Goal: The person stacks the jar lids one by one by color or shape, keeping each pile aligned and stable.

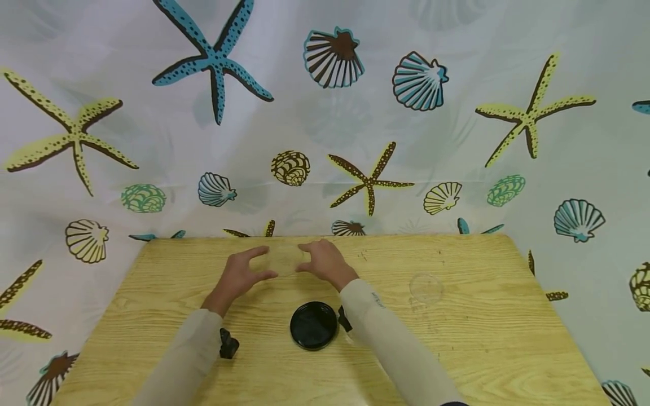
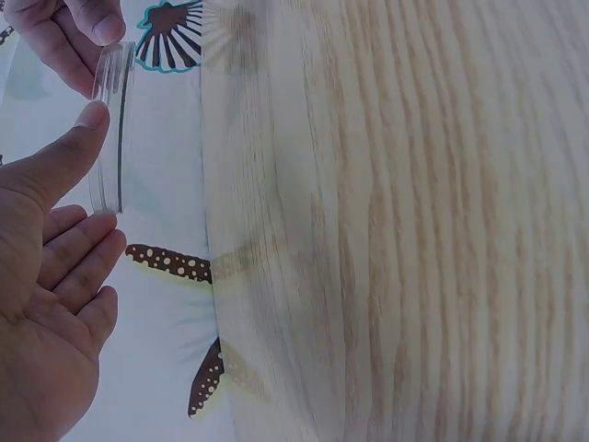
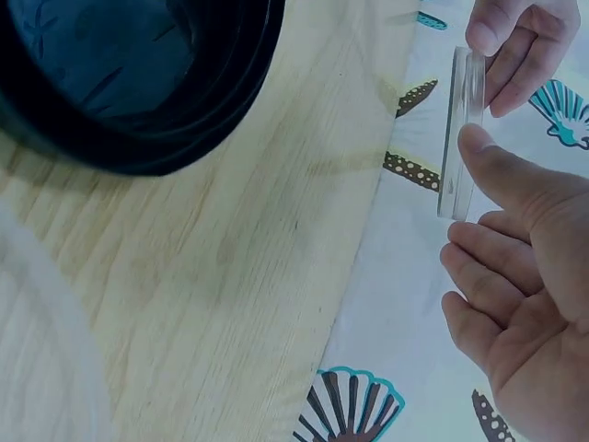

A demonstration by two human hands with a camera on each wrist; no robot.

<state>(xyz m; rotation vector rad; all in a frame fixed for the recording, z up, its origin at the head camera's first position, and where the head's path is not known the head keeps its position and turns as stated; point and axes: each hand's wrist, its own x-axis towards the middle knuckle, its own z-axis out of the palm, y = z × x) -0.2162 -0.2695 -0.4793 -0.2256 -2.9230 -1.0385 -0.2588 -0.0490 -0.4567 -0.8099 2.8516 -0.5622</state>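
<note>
Clear dish (image 1: 285, 260), round and shallow, is held between both hands near the far edge of the desk (image 1: 487, 344), at about eleven o'clock from the black dish (image 1: 313, 326). The left hand (image 1: 242, 272) meets it at nine o'clock and the right hand (image 1: 326, 263) at three. Each grip is grasping the rim, thumb on the near side, fingers on the far side. Both wrist views show the clear dish edge-on as a thin see-through band; how high it stands over the desk I cannot tell.

The black dish, round and glossy with a raised rim, rests on the desk between the forearms. Between two and three o'clock from it, past the right sleeve (image 1: 393, 335), a clear disc (image 1: 426, 288) lies on the wood, faint against the grain. The left sleeve (image 1: 178, 358) is pale too, and a black block (image 1: 228, 344) sits beside its cuff. At twelve o'clock, beyond the desk, hangs a white cloth (image 1: 325, 121) printed with starfish and shells.
</note>
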